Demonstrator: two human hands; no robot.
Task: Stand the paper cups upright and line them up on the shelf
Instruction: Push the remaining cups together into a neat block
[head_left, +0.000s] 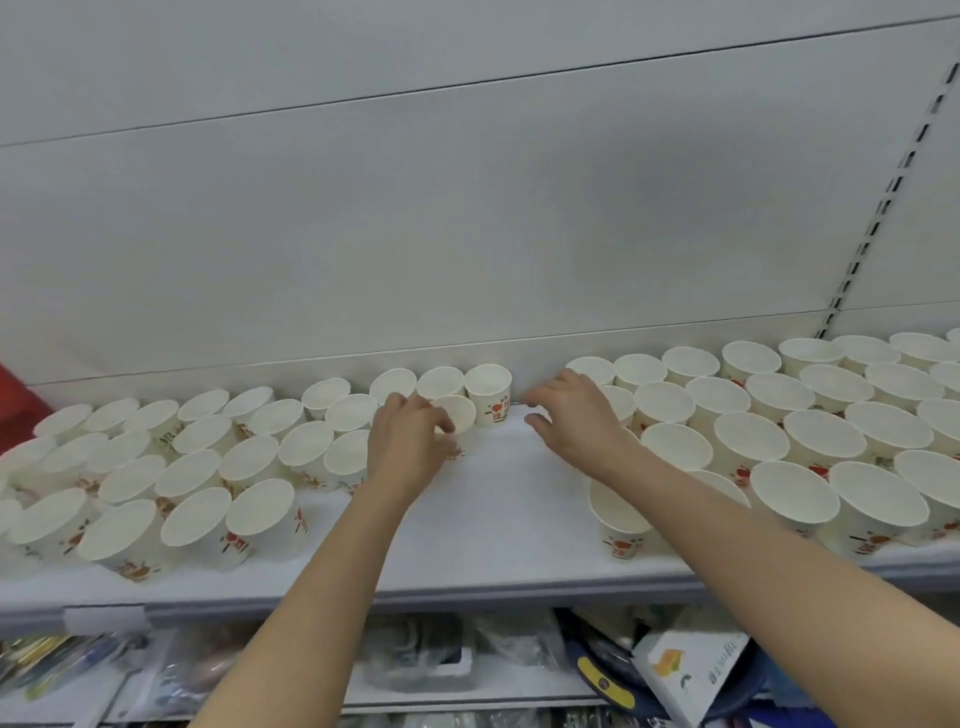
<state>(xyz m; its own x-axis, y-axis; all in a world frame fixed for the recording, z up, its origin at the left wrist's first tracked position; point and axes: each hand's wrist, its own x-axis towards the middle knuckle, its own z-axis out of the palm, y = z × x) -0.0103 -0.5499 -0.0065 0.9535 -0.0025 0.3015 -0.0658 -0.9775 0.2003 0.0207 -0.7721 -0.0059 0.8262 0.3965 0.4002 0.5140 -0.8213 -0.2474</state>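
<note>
Several white paper cups with orange print stand upright in rows on the white shelf (498, 499), one group on the left (197, 467) and one on the right (779, 431). My left hand (410, 447) grips one cup (460, 410) in the second row, just in front of the back-row cups (488, 387). My right hand (576, 415) hovers over the gap between the groups with fingers stretched toward the back wall, holding nothing. A bare strip of shelf runs between the two groups.
The grey back panel (467, 234) rises right behind the cups, with a slotted upright (883, 197) at the right. Below the shelf edge (467, 597) lie packaged goods and a white box (691, 670). A red object (15, 400) shows at the far left.
</note>
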